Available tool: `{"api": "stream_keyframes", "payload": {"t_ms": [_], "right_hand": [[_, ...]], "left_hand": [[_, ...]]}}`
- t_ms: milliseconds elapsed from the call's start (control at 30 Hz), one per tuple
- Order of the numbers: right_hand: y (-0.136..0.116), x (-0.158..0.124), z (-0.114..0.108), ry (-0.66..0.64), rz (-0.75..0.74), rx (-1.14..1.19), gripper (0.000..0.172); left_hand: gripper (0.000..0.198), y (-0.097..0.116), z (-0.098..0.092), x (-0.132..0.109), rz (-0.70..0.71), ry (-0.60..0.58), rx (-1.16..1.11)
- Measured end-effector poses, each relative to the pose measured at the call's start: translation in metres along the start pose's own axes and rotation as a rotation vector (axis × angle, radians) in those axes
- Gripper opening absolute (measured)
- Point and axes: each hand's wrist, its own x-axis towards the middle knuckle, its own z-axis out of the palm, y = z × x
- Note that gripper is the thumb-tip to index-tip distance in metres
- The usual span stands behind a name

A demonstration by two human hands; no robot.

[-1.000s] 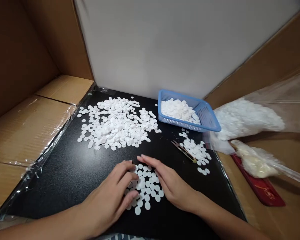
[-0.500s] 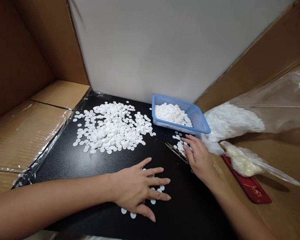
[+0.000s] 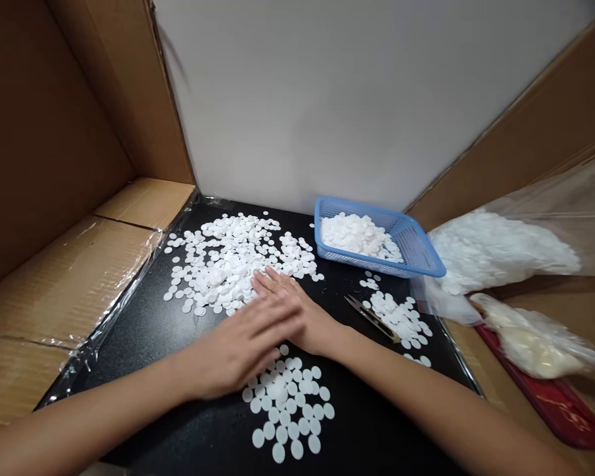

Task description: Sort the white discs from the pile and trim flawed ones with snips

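Note:
My left hand (image 3: 245,344), a little blurred, hovers over the black table with its fingers stretched out and holding nothing visible. Past it my right hand (image 3: 300,311) reaches across to the near edge of a large pile of white round discs (image 3: 233,254). The right fingers are extended, their tips at the discs; the left hand partly covers this hand. Below both hands lies a smaller spread of white discs (image 3: 290,403), mostly one layer deep. Small thread snips (image 3: 371,318) rest to the right, beside another cluster of discs (image 3: 401,317).
A blue basket (image 3: 381,264) partly filled with white discs stands against the grey wall. On the right are a clear bag of white pieces (image 3: 500,251), a small bag with cream contents (image 3: 535,344) and a red flat object (image 3: 570,410). Cardboard (image 3: 69,284) borders the left.
My right hand has left the discs beside the snips and moved left to the large pile. My left hand has lifted off the near discs, uncovering them, and shifted up and left.

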Motion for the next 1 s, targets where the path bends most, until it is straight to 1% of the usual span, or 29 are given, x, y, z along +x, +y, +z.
{"api": "stream_keyframes", "payload": {"t_ms": [33,67,100,167,233,367,433,467,533,633,700,733,800,933,1000], "right_hand": [[-0.004,0.001,-0.001,-0.052,-0.002,0.008,0.064],[-0.008,-0.001,-0.003,-0.095,-0.003,0.010,0.066],[-0.011,-0.004,-0.005,-0.130,0.001,0.008,0.066],[-0.015,-0.015,-0.011,-0.194,0.016,0.003,0.065],[-0.016,-0.027,-0.017,-0.239,0.037,0.013,0.063],[-0.011,-0.049,-0.025,-0.261,0.079,0.059,0.055],[-0.006,-0.060,-0.027,-0.201,0.067,0.083,0.051],[-0.004,-0.065,-0.027,-0.142,0.054,0.091,0.049],[0.000,-0.072,-0.026,0.035,0.049,0.099,0.045],[0.003,-0.077,-0.023,0.330,0.125,0.100,0.033],[0.003,-0.075,-0.021,0.448,0.156,0.099,0.025],[0.003,-0.073,-0.020,0.473,0.151,0.098,0.022],[0.002,-0.067,-0.018,0.473,0.108,0.080,0.022],[-0.001,-0.056,-0.014,0.373,-0.056,-0.078,0.035],[-0.002,-0.053,-0.013,0.343,-0.125,-0.176,0.035]], "left_hand": [[0.059,-0.009,0.003,-0.006,-0.118,0.059,0.066],[0.067,-0.018,0.006,-0.012,-0.197,0.091,0.121],[0.072,-0.025,0.010,-0.018,-0.238,0.111,0.171],[0.076,-0.035,0.015,-0.028,-0.256,0.097,0.241],[0.074,-0.039,0.017,-0.033,-0.249,0.084,0.285],[0.069,-0.040,0.011,-0.035,-0.241,0.081,0.302],[0.070,-0.040,0.007,-0.035,-0.231,0.083,0.285],[0.070,-0.040,0.006,-0.034,-0.225,0.089,0.278],[0.071,-0.037,0.004,-0.031,-0.216,0.115,0.276],[0.068,-0.030,0.004,-0.020,-0.191,0.150,0.268],[0.065,-0.024,0.006,-0.010,-0.148,0.131,0.236],[0.063,-0.023,0.008,-0.004,-0.124,0.108,0.218],[0.065,-0.022,0.013,0.004,-0.088,0.059,0.193],[0.076,-0.030,0.017,0.009,-0.065,-0.009,0.169],[0.076,-0.036,0.015,0.007,-0.060,-0.030,0.163]]}}
